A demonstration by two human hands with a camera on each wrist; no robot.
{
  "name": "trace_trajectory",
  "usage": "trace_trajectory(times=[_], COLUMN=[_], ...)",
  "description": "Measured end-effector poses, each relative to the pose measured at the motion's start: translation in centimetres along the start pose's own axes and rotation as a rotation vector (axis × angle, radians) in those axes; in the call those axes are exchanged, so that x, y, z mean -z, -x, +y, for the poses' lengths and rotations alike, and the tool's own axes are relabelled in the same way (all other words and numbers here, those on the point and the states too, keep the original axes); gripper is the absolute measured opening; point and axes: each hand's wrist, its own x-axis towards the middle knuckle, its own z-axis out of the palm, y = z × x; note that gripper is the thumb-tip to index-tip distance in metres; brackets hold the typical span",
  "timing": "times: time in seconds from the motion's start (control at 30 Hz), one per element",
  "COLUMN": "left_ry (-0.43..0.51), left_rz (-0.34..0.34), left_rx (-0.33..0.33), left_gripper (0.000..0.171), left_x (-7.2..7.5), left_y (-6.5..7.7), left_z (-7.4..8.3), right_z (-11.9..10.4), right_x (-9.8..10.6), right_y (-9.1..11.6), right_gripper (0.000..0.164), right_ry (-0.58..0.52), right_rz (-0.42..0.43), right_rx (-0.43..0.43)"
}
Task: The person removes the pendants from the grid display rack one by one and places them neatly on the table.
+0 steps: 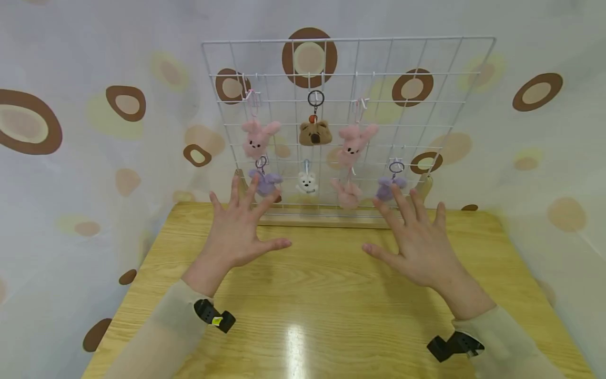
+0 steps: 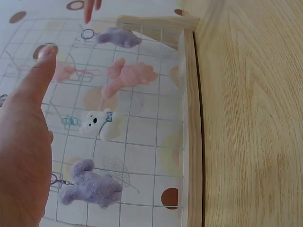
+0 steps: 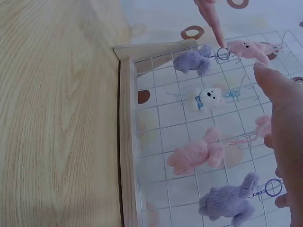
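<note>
Both hands hover with fingers spread in front of a white wire grid rack (image 1: 388, 110) hung with plush keychains. My left hand (image 1: 236, 231) holds nothing; its fingertips overlap the left purple plush keychain (image 1: 266, 182) in the head view. The right hand (image 1: 418, 245) is likewise bare, its fingertips near the right purple plush keychain (image 1: 387, 188). Between them hang a white bear keychain (image 1: 307, 182) and a lower pink plush keychain (image 1: 347, 195). In the upper row are a left pink rabbit keychain (image 1: 257, 141), a brown bear-head keychain (image 1: 314, 133) and another pink rabbit keychain (image 1: 354, 147).
The rack stands in a wooden base (image 1: 322, 219) at the back of a wood-grain table (image 1: 303, 284). Behind it hangs a pale cloth (image 1: 161, 31) printed with brown and yellow rounds. Black straps with small devices (image 1: 215, 316) sit on both sleeves.
</note>
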Motion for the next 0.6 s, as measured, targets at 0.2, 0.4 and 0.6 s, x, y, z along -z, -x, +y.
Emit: trace_trajectory(times=[0.2,0.4,0.6], left_ry=[0.017,0.074,0.117], left_rz=[0.000,0.005,0.001], left_rx=[0.015,0.031,0.062], left_gripper=[0.112,0.108,0.105], left_x=[-0.1,0.0,-0.3], left_y=[0.1,0.3,0.6], left_z=[-0.5,-1.0,-1.5], right_z=[0.0,0.1,0.2], right_x=[0.4,0.7,0.8], right_y=[-0.1,-0.2,-0.2], right_gripper=[0.091,0.088,0.083], right_ry=[-0.044,-0.115,-0.210], right_rz=[0.018,0.045,0.117], right_rx=[0.011,0.022,0.054])
